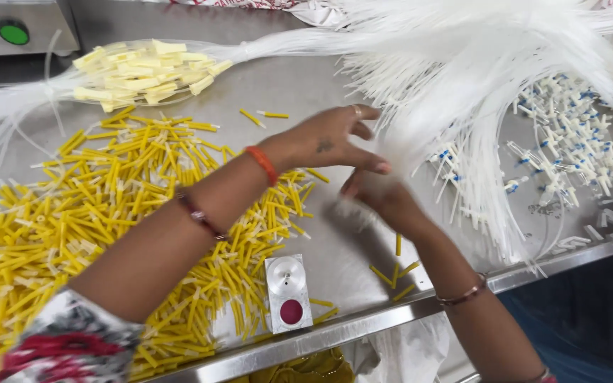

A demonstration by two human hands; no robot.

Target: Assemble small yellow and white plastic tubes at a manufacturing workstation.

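My left hand (pixel 328 138) reaches over the steel table (pixel 306 92) from the lower left, an orange band on its wrist. Its fingers are stretched apart at the edge of a big bundle of thin white tubes (pixel 462 85), and nothing shows in its grip. My right hand (pixel 381 198) lies just below it, coming from the lower right, with a bangle on the wrist. That hand is blurred, with a whitish smear beside its fingers, so what it grips is unclear. A wide pile of yellow caps (pixel 108 206) spreads under my left forearm.
A clear bag of pale yellow pieces (pixel 143 71) lies at the back left. Tube ends with blue-and-white connectors (pixel 569 142) fan out on the right. A small white pack with a red disc (pixel 289 292) sits by the table's front rim (pixel 363 323). A green button (pixel 13 32) is far left.
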